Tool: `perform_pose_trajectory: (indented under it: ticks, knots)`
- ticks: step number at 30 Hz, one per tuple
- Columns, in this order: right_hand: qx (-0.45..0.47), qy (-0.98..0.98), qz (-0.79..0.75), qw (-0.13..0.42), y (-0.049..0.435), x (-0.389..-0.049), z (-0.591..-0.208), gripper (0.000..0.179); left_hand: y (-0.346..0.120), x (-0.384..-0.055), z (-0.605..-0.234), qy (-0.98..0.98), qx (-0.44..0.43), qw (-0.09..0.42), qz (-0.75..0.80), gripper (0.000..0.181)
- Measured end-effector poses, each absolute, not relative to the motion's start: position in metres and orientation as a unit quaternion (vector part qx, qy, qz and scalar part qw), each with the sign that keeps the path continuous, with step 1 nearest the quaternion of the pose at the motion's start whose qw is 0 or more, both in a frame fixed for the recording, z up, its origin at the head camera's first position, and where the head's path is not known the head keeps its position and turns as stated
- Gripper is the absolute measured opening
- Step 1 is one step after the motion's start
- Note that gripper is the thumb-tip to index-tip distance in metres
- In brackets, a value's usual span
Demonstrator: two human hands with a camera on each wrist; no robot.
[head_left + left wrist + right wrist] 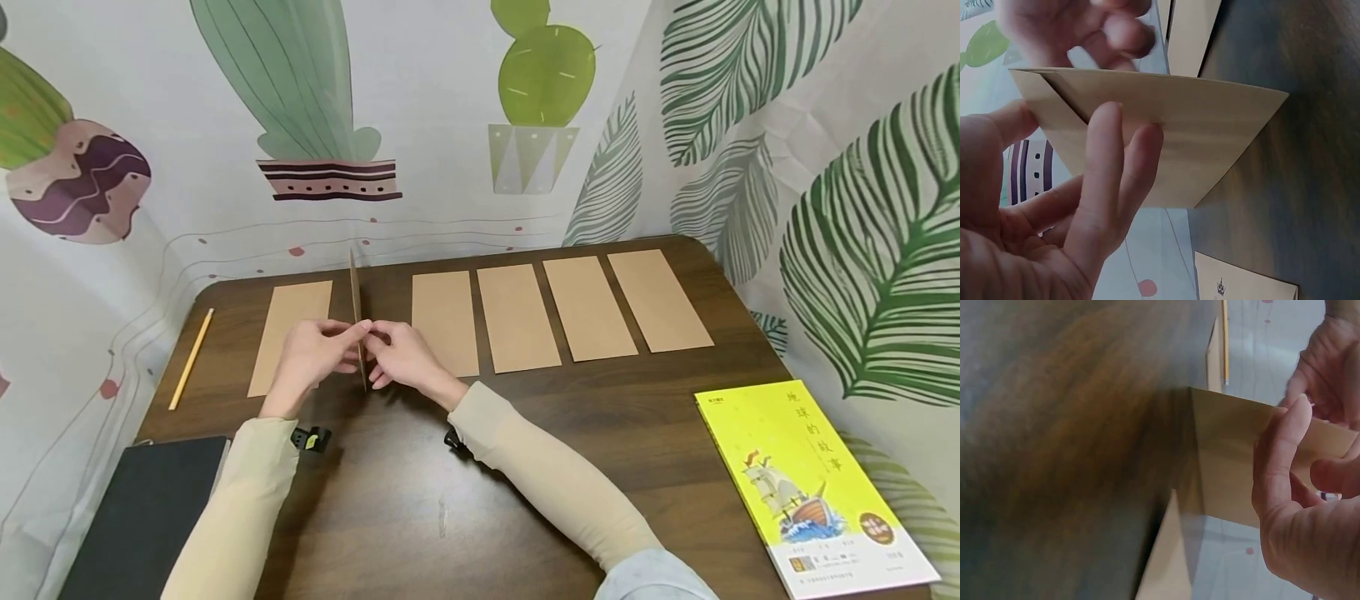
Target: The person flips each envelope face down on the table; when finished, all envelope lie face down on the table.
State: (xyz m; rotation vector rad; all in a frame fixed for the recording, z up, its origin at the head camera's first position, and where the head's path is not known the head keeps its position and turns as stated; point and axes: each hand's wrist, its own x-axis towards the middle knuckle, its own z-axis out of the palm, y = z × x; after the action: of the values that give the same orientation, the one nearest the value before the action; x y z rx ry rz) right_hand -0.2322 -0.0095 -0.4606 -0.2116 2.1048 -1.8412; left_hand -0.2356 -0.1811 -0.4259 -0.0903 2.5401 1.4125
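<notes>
A brown kraft-paper envelope (356,292) stands on edge between the two hands, nearly edge-on in the head view. From the left, the left hand (315,357) pinches it near its upper edge, thumb at the rim and fingers against one face. The right hand (405,354) holds the same edge from the other side with bent fingers. In the left wrist view a diagonal fold shows on the envelope's face (1210,119). A flat brown envelope (288,312) lies left of the held one, partly behind the left hand.
Several similar brown envelopes lie in a row to the right, the nearest envelope (446,321) partly under the right forearm. A yellow pencil (192,358) lies at the table's left edge. A black notebook (142,517) sits front left, a yellow book (795,475) front right.
</notes>
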Motion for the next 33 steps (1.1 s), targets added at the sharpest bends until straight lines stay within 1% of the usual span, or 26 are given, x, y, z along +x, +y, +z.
perform_pose_trajectory:
  ticks: [2, 6, 9, 14, 16, 22, 24, 28, 31, 33]
  knots:
    - [-0.067, 0.746, -0.637, 0.181, -0.012, -0.232, -0.464, 0.032, -0.182, -0.235, -0.425, 0.866, -0.033, 0.110, 0.486, 0.064]
    - [-0.046, 0.770, -0.603, 0.203, -0.017, -0.231, -0.467, 0.039, -0.182, -0.234, -0.423, 0.871, -0.035, 0.078, 0.484, 0.048]
    - [-0.030, 0.787, -0.579, 0.213, -0.020, -0.231, -0.467, 0.042, -0.184, -0.232, -0.422, 0.872, -0.041, 0.059, 0.485, 0.043]
    - [-0.006, 0.803, -0.557, 0.214, -0.021, -0.231, -0.468, 0.034, -0.192, -0.230, -0.421, 0.861, -0.044, 0.059, 0.503, 0.044]
    - [0.001, 0.806, -0.552, 0.213, -0.020, -0.231, -0.467, 0.033, -0.195, -0.229, -0.421, 0.859, -0.046, 0.061, 0.506, 0.044]
    - [0.017, 0.818, -0.535, 0.211, -0.017, -0.235, -0.468, 0.038, -0.206, -0.230, -0.424, 0.863, -0.064, 0.062, 0.497, 0.046]
    - [0.019, 0.836, -0.511, 0.199, -0.020, -0.241, -0.478, 0.042, -0.210, -0.231, -0.425, 0.867, -0.067, 0.065, 0.489, 0.047]
    - [0.023, 0.860, -0.475, 0.185, -0.018, -0.245, -0.483, 0.048, -0.217, -0.232, -0.430, 0.876, -0.066, 0.068, 0.472, 0.047]
    - [0.022, 0.864, -0.469, 0.183, -0.013, -0.240, -0.474, 0.049, -0.221, -0.233, -0.434, 0.875, -0.064, 0.080, 0.473, 0.048]
    - [0.021, 0.877, -0.451, 0.166, -0.014, -0.243, -0.480, 0.051, -0.222, -0.235, -0.437, 0.873, -0.065, 0.092, 0.474, 0.050]
